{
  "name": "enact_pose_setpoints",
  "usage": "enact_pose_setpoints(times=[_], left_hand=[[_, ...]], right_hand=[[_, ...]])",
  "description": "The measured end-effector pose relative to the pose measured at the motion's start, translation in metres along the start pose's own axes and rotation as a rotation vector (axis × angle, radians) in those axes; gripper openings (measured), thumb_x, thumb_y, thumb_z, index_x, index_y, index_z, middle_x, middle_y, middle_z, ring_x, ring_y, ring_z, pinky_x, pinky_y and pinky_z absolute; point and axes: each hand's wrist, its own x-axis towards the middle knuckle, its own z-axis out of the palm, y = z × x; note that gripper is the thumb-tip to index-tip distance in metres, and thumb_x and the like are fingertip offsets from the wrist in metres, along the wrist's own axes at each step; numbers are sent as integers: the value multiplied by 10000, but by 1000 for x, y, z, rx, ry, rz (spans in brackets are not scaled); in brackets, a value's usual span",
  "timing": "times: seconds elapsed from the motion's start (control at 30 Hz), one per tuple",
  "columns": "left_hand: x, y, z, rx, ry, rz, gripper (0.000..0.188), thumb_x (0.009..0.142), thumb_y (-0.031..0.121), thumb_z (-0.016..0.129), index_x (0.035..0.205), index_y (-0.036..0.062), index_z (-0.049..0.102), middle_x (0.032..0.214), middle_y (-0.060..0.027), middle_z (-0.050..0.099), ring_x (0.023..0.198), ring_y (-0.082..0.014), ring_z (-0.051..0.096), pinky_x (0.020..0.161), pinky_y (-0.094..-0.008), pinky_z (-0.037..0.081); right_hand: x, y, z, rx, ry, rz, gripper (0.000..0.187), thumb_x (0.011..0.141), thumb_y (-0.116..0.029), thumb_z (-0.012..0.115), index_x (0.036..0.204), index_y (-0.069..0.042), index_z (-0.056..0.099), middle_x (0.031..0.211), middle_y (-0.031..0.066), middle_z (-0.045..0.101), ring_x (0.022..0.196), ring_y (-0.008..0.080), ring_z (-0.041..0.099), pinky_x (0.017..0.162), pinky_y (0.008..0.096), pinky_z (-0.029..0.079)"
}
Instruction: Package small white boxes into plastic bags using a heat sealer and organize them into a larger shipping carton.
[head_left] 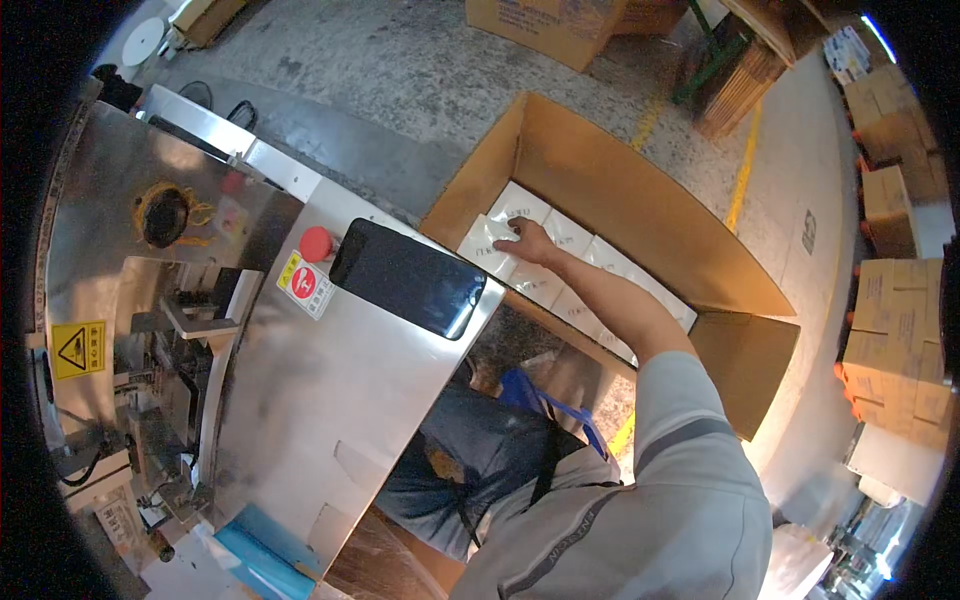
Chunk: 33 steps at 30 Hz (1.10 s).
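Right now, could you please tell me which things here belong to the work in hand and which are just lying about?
In use: right hand, white packets, open cardboard box.
Lying about: black phone, red button, stacked cartons, blue strap.

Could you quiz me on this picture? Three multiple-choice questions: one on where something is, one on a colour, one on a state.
1. Where does the right hand rest?
A. on the white packets inside the open cardboard box
B. on the dark screen
C. on the floor

2. What colour is the round button on the steel machine?
A. green
B. red
C. blue

3. How is the dark screen?
A. lit
B. blank
C. covered

Answers: 1 A, fingers lie on a packet in the box; 2 B, it shows red beside the screen; 3 B, it shows only black.
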Motion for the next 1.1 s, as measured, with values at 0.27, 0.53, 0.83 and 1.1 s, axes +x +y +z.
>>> enact_pose_setpoints(times=[0.27, 0.53, 0.83, 1.1], left_hand=[[49, 16, 12, -108, -74, 36, 492, 1012, 406, 557, 1214, -38, 618, 1106, -160, 669, 1006, -273, 615, 898, -389, 496], [160, 55, 55, -286, -186, 169, 480, 1007, 368, 594, 1249, -46, 610, 1151, -123, 653, 1058, -211, 596, 951, -335, 464], [180, 40, 73, -530, 189, 160, 502, 1019, 396, 580, 1302, -15, 628, 1148, -130, 694, 1001, -215, 622, 921, -331, 485], [89, 144, 19, -490, 519, 203, 312, 998, 217, 615, 1211, -4, 672, 1201, -149, 698, 1109, -264, 650, 972, -360, 497]], right_hand=[[-20, 1, -31, 53, 104, 55, 735, 889, -492, 669, 1328, 88, 564, 1297, 268, 624, 1190, 350, 629, 1018, 400, 494], [-63, 11, -87, -112, -61, -80, 619, 850, -475, 713, 1159, 60, 679, 1124, 256, 700, 1047, 382, 678, 921, 412, 535], [-105, -3, -112, -173, -81, -151, 523, 847, -423, 744, 1093, 37, 703, 1034, 233, 721, 949, 340, 705, 837, 411, 552], [-155, -182, -159, 144, 116, -413, 381, 944, -184, 668, 1237, 58, 634, 1101, 139, 716, 999, 180, 664, 892, 310, 523]])
